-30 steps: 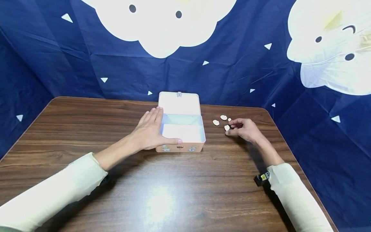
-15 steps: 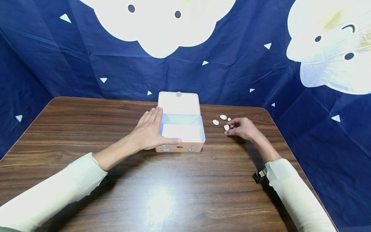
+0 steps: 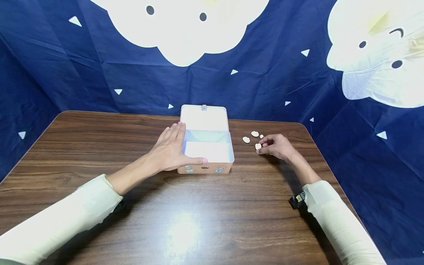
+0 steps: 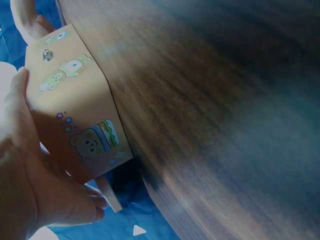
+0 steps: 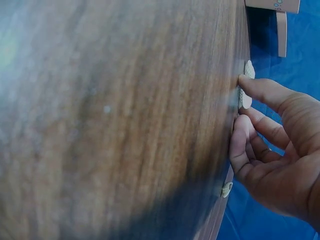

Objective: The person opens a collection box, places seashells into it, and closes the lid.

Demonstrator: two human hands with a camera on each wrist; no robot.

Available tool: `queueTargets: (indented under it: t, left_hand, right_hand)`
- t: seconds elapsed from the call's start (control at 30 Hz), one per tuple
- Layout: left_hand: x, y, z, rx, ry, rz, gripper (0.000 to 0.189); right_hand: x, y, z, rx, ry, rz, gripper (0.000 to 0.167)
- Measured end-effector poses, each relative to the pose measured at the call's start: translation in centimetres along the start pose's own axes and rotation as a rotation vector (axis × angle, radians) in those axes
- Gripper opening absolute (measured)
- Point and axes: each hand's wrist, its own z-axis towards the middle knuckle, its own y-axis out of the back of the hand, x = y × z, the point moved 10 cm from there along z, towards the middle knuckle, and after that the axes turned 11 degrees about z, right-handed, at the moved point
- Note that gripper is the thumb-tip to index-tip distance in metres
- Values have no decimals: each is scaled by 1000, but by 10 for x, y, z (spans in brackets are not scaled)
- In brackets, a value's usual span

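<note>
In the head view an open lidded box (image 3: 205, 168), peach outside and white inside, stands at the back middle of the table. My left hand (image 3: 170, 149) rests along its left rim with straight fingers, the thumb lying over the front rim. Cartoon bears decorate the box's side in the left wrist view. To the right of the box, my right hand (image 3: 278, 146) pinches a small white shell (image 5: 245, 100) between thumb and finger, low at the tabletop. Beside it lie a left shell (image 3: 246, 140), a back shell (image 3: 254, 134) and a tiny white piece (image 3: 261, 136).
The brown wooden table (image 3: 205, 206) has its back edge close behind the box. A blue curtain (image 3: 145, 81) with white cloud shapes hangs at the back and sides. In the right wrist view another shell (image 5: 227, 189) lies below the right hand.
Hardly anything differs. The right hand has shifted very slightly left, and the shell at its fingertips appears turned a little. The left hand and the box stay in place.
</note>
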Motion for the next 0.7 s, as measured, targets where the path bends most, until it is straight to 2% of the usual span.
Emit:
queueTargets:
  t: [0.23, 0.53, 0.7]
  left_hand:
    - [0, -2, 1, 9, 7, 4, 160]
    - [2, -2, 1, 12, 6, -2, 161]
    - [2, -1, 1, 12, 2, -4, 159]
  right_hand:
    - [2, 1, 2, -22, 13, -71, 40]
    - [4, 0, 4, -7, 28, -75, 33]
    - [4, -1, 3, -9, 35, -32, 33]
